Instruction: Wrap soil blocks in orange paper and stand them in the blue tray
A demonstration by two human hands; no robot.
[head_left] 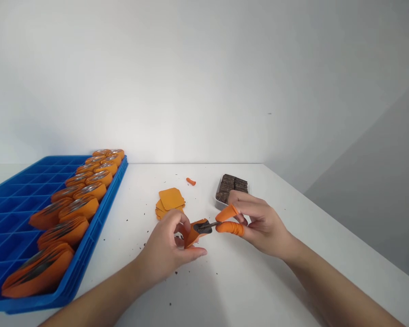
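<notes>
My left hand (168, 240) is closed round a folded orange pouch (193, 235), its dark-lined mouth turned toward the right. Orange finger cots cover the thumb and a finger of my right hand (255, 222). Those two fingertips pinch a thin dark strip (211, 225) whose far end reaches the pouch's mouth; how deep it goes is hidden. Just behind my left hand lies a loose stack of orange square sheets (171, 199). Beyond my right hand is a clear tray (221, 204) of dark brown, rough-edged pieces (230, 183).
On the left, a blue compartment tray (102, 218) holds rows of folded orange bundles (80, 207) along its right side. A small orange finger cot (191, 181) lies farther back. Dark crumbs dot the white table (259, 295), which meets a wall behind.
</notes>
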